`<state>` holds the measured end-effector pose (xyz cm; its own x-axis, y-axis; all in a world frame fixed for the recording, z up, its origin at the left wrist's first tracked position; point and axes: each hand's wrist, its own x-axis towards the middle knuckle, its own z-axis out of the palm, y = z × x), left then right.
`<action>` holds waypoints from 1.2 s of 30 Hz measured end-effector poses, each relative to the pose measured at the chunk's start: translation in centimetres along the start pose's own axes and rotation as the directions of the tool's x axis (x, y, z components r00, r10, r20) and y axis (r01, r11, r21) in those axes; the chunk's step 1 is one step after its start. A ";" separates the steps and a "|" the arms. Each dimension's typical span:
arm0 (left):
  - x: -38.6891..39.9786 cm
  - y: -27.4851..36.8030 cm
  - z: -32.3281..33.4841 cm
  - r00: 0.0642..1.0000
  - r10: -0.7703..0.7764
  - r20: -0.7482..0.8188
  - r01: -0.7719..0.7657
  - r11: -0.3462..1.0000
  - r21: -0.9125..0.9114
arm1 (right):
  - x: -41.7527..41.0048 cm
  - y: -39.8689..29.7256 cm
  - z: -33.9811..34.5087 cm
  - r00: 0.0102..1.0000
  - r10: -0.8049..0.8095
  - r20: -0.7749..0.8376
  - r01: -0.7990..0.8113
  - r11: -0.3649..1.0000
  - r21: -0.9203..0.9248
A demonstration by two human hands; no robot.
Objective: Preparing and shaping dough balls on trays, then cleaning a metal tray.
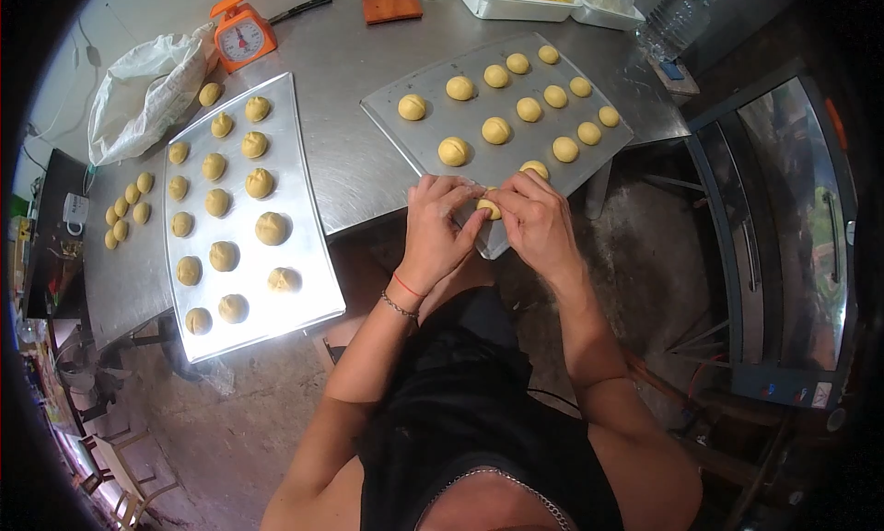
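Both of my hands meet over the near corner of the right metal baking tray (414, 68), fingertips on a small yellow dough ball (489, 210). The thumb and fingers of my left hand (442, 220) pinch it from the left. From the other side, my right hand (542, 223) presses it with bent fingers. Whether the ball touches the tray is hidden by my hands. Just beyond my fingers sits another dough ball (534, 169), partly covered. Several more round balls stand in rows on this tray, some with a crease across the top, like the dough ball (454, 151).
A second baking tray (311, 255) on the left holds rows of pleated dough balls (272, 228). Smaller dough pieces (121, 207) lie on the steel table (331, 68). Around them are an orange scale (242, 37), knife (302, 9), plastic sack (141, 92) and oven (780, 241).
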<state>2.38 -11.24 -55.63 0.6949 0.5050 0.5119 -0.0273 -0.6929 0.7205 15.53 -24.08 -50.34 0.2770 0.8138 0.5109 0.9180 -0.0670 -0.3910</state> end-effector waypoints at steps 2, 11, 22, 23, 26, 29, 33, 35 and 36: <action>0.0 0.0 0.0 1.000 -0.001 -0.002 0.001 1.000 0.003 | -0.1 0.3 -0.1 1.000 -0.001 0.010 0.001 1.000 -0.003; 0.0 -0.1 0.0 1.000 0.001 0.005 -0.001 1.000 0.026 | -1.0 0.8 -0.9 0.999 0.039 0.017 -0.039 0.999 0.008; 0.1 0.0 0.1 1.000 0.004 0.020 -0.004 0.999 0.035 | -5.5 2.7 -2.5 0.969 0.245 -0.019 -0.241 0.964 0.112; 0.2 0.3 0.1 1.000 -0.006 0.021 0.005 0.999 0.044 | -5.7 2.8 -2.8 0.968 0.249 -0.043 -0.243 0.963 0.113; 0.6 1.5 0.2 1.000 -0.005 0.020 0.004 0.998 0.067 | -5.9 3.1 -2.9 0.964 0.251 -0.090 -0.239 0.962 0.130; 0.9 1.6 0.5 0.999 0.023 0.027 -0.025 0.995 0.100 | -5.5 3.0 -2.6 0.963 0.244 -0.111 -0.224 0.960 0.170; 0.9 0.9 0.6 0.998 0.054 0.040 -0.058 0.992 0.115 | -4.5 2.7 -1.6 0.976 0.171 -0.136 -0.143 0.970 0.198; 0.9 0.8 0.6 0.998 0.049 0.049 -0.055 0.991 0.120 | -3.8 2.6 -1.2 0.979 0.143 -0.147 -0.116 0.977 0.181; 0.9 0.8 0.6 0.997 0.045 0.057 -0.052 0.991 0.122 | -3.6 2.6 -1.1 0.981 0.126 -0.144 -0.100 0.979 0.177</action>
<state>3.40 -11.65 -54.92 0.7328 0.4432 0.5163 0.0247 -0.7756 0.6307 17.19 -27.78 -52.35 0.4287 0.7070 0.5625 0.8209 -0.0449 -0.5692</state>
